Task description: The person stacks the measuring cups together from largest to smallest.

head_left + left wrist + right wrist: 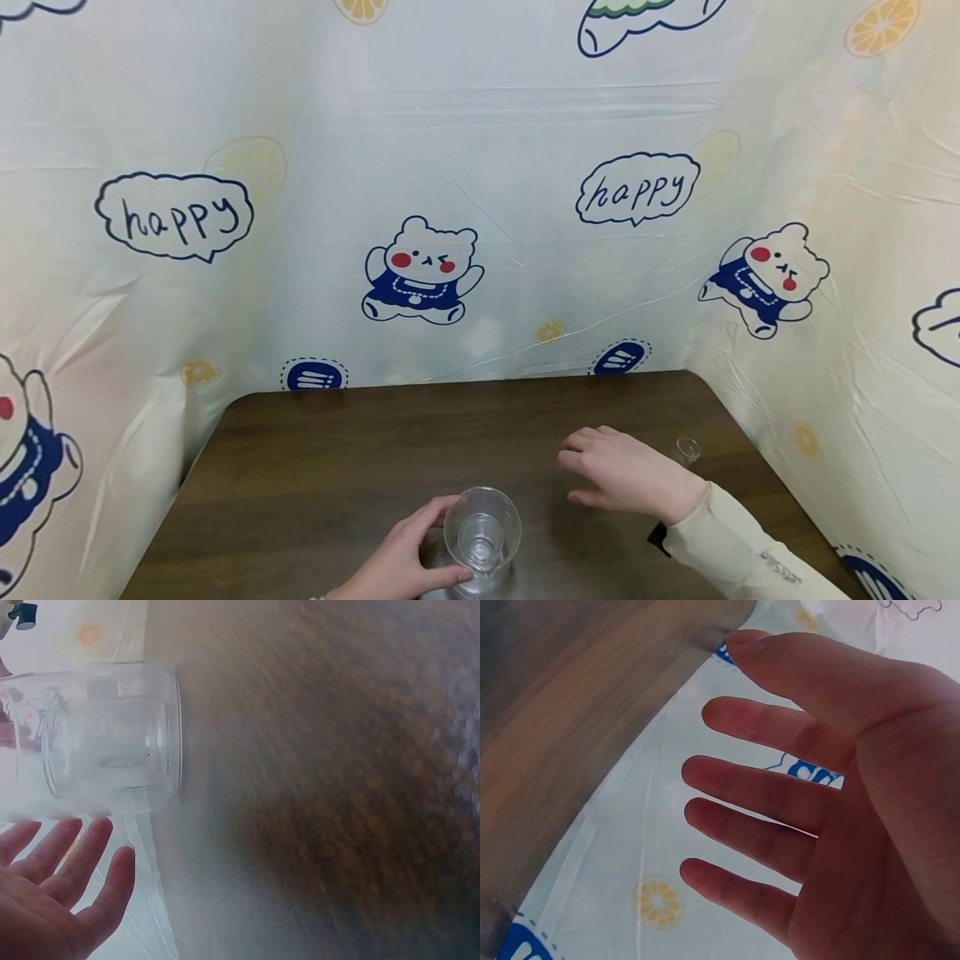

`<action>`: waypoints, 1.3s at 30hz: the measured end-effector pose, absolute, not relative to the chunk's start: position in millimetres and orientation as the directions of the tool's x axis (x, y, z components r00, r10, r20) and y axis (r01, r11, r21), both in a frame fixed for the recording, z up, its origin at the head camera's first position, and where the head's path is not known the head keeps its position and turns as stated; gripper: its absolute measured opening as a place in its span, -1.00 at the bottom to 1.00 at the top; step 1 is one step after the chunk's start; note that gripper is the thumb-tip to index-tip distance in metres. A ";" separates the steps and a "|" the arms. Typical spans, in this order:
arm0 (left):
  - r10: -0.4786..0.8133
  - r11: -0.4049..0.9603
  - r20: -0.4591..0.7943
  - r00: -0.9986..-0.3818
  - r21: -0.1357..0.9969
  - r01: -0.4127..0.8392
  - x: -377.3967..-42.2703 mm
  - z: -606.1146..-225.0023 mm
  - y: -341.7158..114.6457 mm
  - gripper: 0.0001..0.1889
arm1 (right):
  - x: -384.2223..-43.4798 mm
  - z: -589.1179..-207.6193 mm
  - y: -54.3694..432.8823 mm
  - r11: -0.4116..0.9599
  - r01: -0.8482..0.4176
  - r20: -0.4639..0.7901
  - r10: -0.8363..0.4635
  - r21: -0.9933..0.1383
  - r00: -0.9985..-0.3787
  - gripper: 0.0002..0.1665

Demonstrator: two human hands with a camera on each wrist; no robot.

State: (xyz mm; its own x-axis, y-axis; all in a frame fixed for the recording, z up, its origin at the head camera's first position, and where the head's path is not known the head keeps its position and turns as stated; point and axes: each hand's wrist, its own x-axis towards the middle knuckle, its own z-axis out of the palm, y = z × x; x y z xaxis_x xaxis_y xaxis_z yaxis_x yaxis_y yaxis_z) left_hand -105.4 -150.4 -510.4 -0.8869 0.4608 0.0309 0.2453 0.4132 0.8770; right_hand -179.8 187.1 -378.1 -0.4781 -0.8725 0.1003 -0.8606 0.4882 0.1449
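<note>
A clear glass beaker (482,554) stands upright near the front of the dark table, with what looks like a smaller clear glass (105,746) nested inside it. My left hand (408,554) is at the beaker's left side, thumb near its front and index finger near its back. In the left wrist view the fingers (86,859) are spread and gently bent, fingertips right at the glass wall and the little finger apart from it. Over the table's right part hovers my right hand (626,473), palm down, its fingers (757,784) loosely spread with nothing in them.
Behind my right wrist a small clear glass object (687,450) stands near the right edge of the brown wooden table (360,442). A pale printed cloth (517,275) hangs behind and along both sides. A black piece (659,538) shows at the right cuff.
</note>
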 end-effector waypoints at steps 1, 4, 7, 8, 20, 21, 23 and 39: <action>0.461 0.414 0.034 -0.887 0.876 0.249 -105.3 -511.0 -150.3 -0.25 | -180.8 -378.3 189.2 0.492 -0.859 0.101 -0.870 0.139 -0.482 -0.71; 0.460 0.410 0.037 -0.887 0.877 0.249 -105.3 -512.0 -150.2 -0.26 | -184.1 -379.5 195.6 0.510 -0.851 0.095 -0.860 0.124 -0.501 -0.71; 0.461 0.411 0.048 -0.886 0.874 0.261 -105.1 -512.7 -149.8 -0.25 | -186.9 -381.5 201.5 0.526 -0.843 0.088 -0.851 0.117 -0.518 -0.72; 0.462 0.409 0.050 -0.885 0.874 0.263 -105.0 -512.8 -149.7 -0.25 | -187.7 -382.4 203.4 0.531 -0.840 0.086 -0.847 0.113 -0.524 -0.73; 0.465 0.396 -0.005 -0.885 0.896 0.203 -106.0 -510.4 -150.9 -0.27 | -194.6 -387.4 225.5 0.584 -0.808 0.082 -0.812 0.079 -0.578 -0.76; 0.464 0.396 -0.009 -0.886 0.896 0.199 -106.1 -510.3 -150.8 -0.27 | -195.6 -387.9 227.1 0.586 -0.807 0.076 -0.810 0.078 -0.581 -0.76; 0.459 0.404 -0.006 -0.889 0.892 0.202 -105.8 -510.4 -150.4 -0.26 | -197.3 -388.9 229.9 0.596 -0.799 0.065 -0.803 0.072 -0.593 -0.77; 0.449 0.449 0.055 -0.892 0.849 0.279 -102.5 -510.5 -150.6 -0.23 | -202.6 -392.7 248.7 0.636 -0.766 0.050 -0.771 0.089 -0.635 -0.73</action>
